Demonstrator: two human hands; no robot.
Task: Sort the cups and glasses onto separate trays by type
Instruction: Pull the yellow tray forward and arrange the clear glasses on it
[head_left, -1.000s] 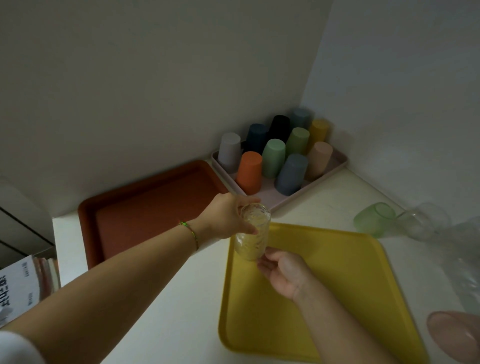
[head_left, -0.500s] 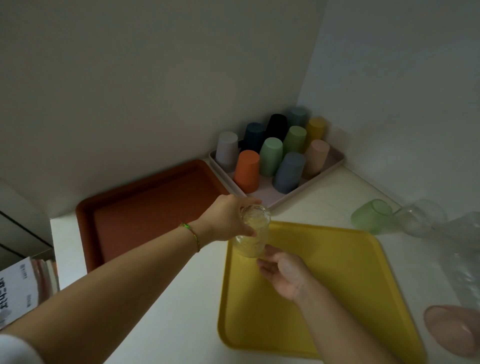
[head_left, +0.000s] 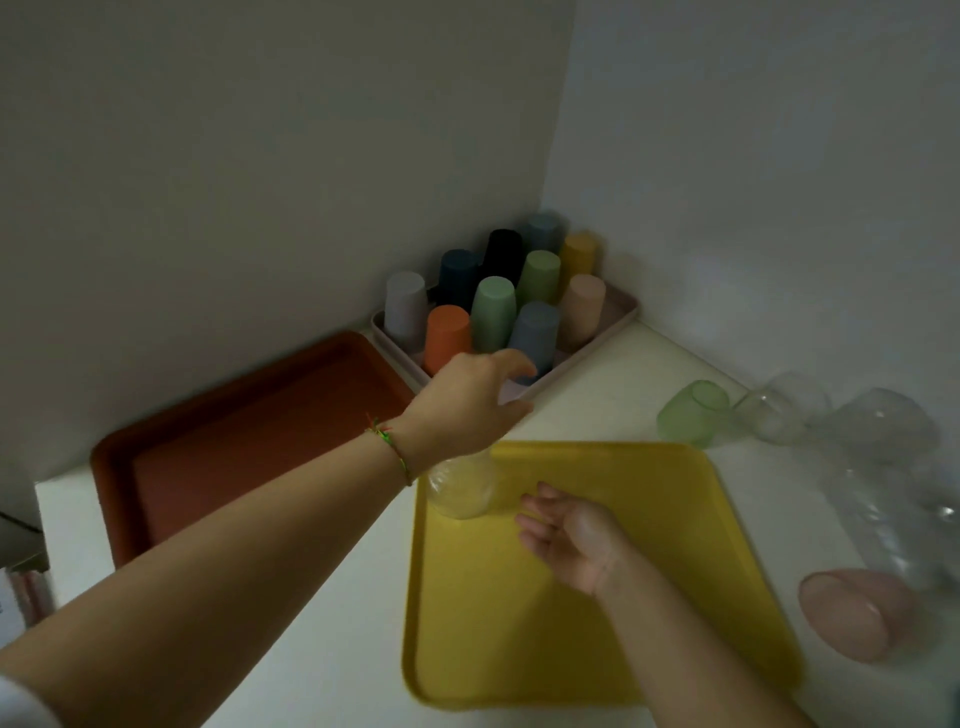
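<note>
Left hand (head_left: 470, 402): empty, fingers spread and loosely curled, raised over the gap between the yellow tray and the pale tray; thin green cord bracelet (head_left: 388, 442) at the wrist.
Right hand (head_left: 569, 532): empty, palm turned up, fingers loosely open, hovering low over the yellow tray, just beside the clear glass without touching it.
Clear glass (head_left: 460, 488): released, standing at the far left corner of the yellow tray, partly hidden under the left wrist; upright or inverted cannot be told.
Yellow tray (head_left: 675, 519): nearest tray, lying flat on the tabletop, otherwise bare.
Orange-brown tray (head_left: 234, 447): left of the yellow tray, against the back wall, nothing on it.
Pale tray (head_left: 621, 312): pushed into the corner of the walls, beyond the left hand.
Coloured cups (head_left: 493, 317): ten, all mouth-down and packed close on the pale tray; grey, orange, green, blue-grey, peach, dark blue, black, light green, yellow, teal.
Green glass (head_left: 688, 413): lying on its side on the tabletop, just beyond the far right corner of the yellow tray.
Clear glasses (head_left: 883, 431): several on their sides to the right of the green glass, outlines blurred, count uncertain.
Pink glass (head_left: 852, 613): on its side at the right edge, near the yellow tray.
Tabletop (head_left: 322, 623): pale, carrying all trays.
</note>
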